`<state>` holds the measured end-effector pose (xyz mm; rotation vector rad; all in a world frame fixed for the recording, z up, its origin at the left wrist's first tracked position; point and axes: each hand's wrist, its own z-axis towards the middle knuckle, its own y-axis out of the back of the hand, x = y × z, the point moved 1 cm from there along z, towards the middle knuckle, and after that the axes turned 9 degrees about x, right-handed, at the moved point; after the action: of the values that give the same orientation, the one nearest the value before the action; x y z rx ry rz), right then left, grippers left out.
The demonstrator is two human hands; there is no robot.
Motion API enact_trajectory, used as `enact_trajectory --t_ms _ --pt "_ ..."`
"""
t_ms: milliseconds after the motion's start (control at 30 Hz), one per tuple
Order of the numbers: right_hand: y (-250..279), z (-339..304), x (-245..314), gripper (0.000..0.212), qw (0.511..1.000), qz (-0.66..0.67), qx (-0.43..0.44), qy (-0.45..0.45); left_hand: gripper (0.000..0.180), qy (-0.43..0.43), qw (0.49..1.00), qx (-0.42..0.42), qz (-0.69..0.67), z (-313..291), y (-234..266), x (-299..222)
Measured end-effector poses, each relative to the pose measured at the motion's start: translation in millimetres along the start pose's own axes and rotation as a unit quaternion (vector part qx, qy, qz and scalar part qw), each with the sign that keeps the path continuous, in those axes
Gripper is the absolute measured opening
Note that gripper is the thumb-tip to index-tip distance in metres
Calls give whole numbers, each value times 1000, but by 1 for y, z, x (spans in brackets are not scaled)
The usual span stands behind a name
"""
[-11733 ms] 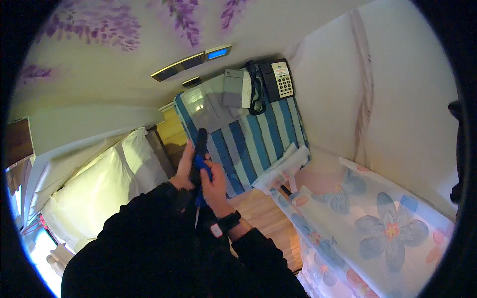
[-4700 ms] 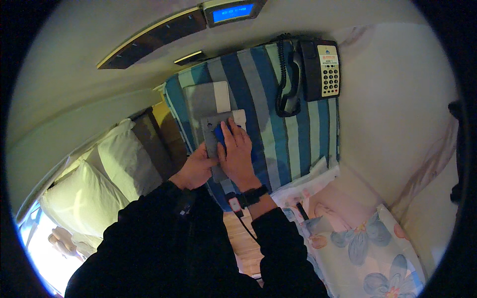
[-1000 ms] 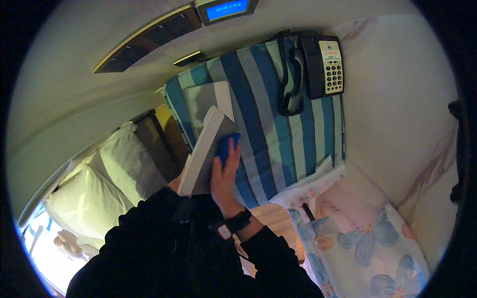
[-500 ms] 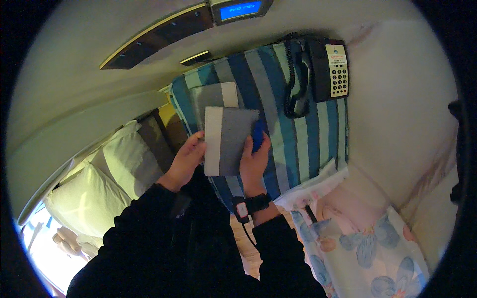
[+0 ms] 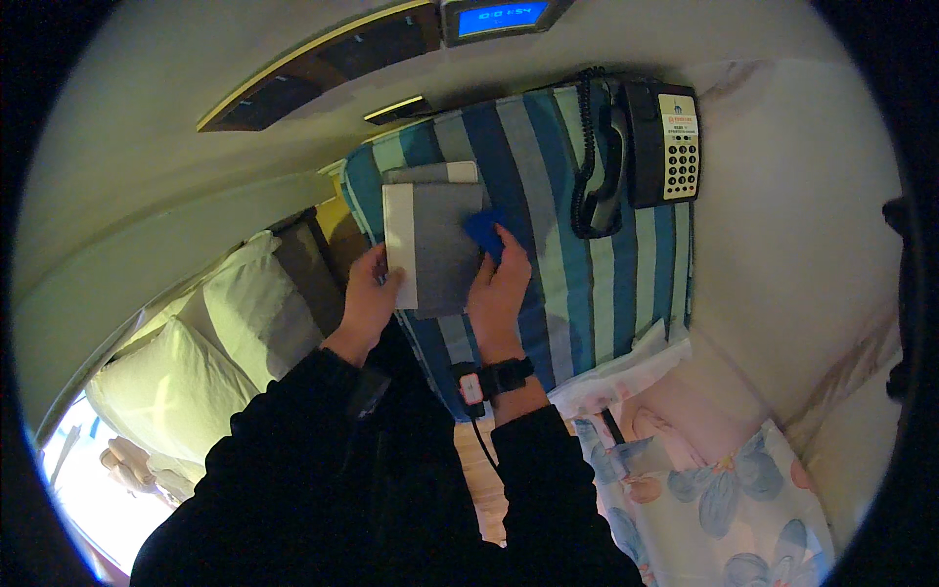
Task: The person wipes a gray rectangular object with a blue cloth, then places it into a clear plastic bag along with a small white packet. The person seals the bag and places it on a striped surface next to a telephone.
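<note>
A flat grey book-like folder with a cream band (image 5: 445,249) is held over a striped cloth (image 5: 548,196). My left hand (image 5: 368,301) grips its left edge, thumb on the front and fingers partly hidden behind. A small blue piece, perhaps a cloth (image 5: 484,232), is pinched in the fingers of my right hand (image 5: 501,289) at the folder's right side. The right thumb rests against the folder's edge. Just beyond, a second similar grey and cream folder (image 5: 460,172) lies on the stripes, mostly covered by the held one.
A black corded telephone (image 5: 641,147) rests at the right of the striped cloth. Pale pillows (image 5: 181,391) are at left. Flowered fabric (image 5: 724,499) and a white sheet of packaging (image 5: 626,372) lie at lower right. A panel (image 5: 342,59) and blue-lit display (image 5: 501,18) line the wall.
Both hands and the folder have moved slightly left and away from me, covering more of the second folder. The blue piece now overlaps the held folder's right edge and front.
</note>
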<state>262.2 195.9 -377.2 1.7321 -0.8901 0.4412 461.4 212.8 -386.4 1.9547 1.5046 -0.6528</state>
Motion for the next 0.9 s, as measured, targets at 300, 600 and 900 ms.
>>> enact_trajectory --t_ms 300,600,900 --pt "-7 -8 -3 52 992 82 63 -69 64 104 967 49 -227 -6 -26 -9" --pt "32 9 -22 52 986 129 17 -106 64 93 965 79 -234 11 -67 -38" --pt "69 19 -47 38 979 151 -130 -40 62 78 978 25 -190 39 -102 -63"
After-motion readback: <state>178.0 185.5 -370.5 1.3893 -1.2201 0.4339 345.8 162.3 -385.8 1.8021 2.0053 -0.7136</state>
